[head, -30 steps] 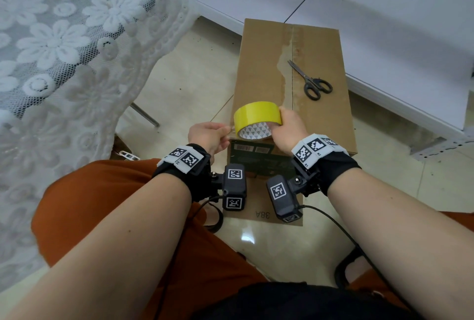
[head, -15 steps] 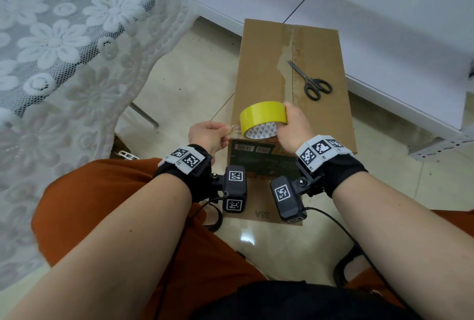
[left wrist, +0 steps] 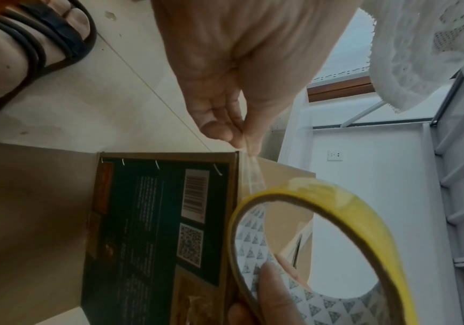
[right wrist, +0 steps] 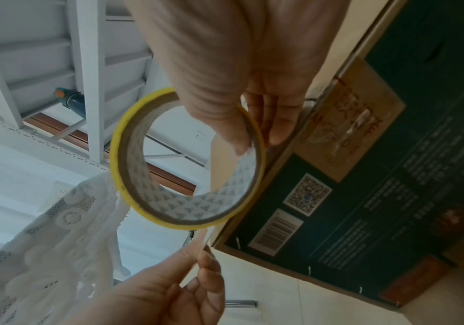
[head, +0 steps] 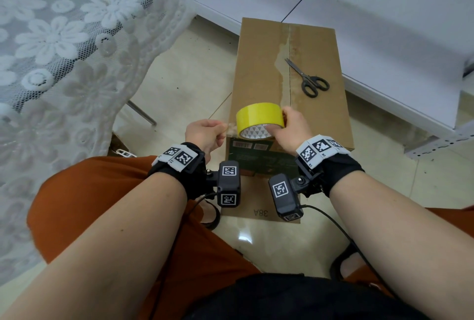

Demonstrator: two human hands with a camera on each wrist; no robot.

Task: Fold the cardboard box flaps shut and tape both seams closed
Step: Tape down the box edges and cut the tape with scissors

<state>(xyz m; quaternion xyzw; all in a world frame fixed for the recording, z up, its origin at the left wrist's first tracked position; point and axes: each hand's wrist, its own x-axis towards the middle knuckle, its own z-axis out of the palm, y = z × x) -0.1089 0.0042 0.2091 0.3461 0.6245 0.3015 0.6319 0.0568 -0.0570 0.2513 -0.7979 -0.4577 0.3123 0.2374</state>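
A tall cardboard box (head: 259, 68) stands on the floor with its top flaps folded shut and old tape residue along the centre seam (head: 289, 63). Over its near edge my right hand (head: 291, 129) holds a yellow tape roll (head: 259, 116), thumb inside the core (right wrist: 236, 140) and fingers outside. My left hand (head: 205, 133) pinches the free end of the clear tape strip (left wrist: 252, 173) between thumb and fingertips, just left of the roll (left wrist: 350, 209). A short stretch of tape is pulled out between the two hands. The box's printed side (right wrist: 364, 198) faces me.
Black-handled scissors (head: 309, 79) lie on the box top, right of the seam. A lace-covered table (head: 64, 37) hangs close on the left, and a white shelf unit (head: 384, 24) runs behind and right of the box. My knees and sandalled feet (left wrist: 30, 50) flank the box.
The right hand has carried the roll slightly away and to the right while the left hand keeps its pinch, so a short strip of tape now spans between them.
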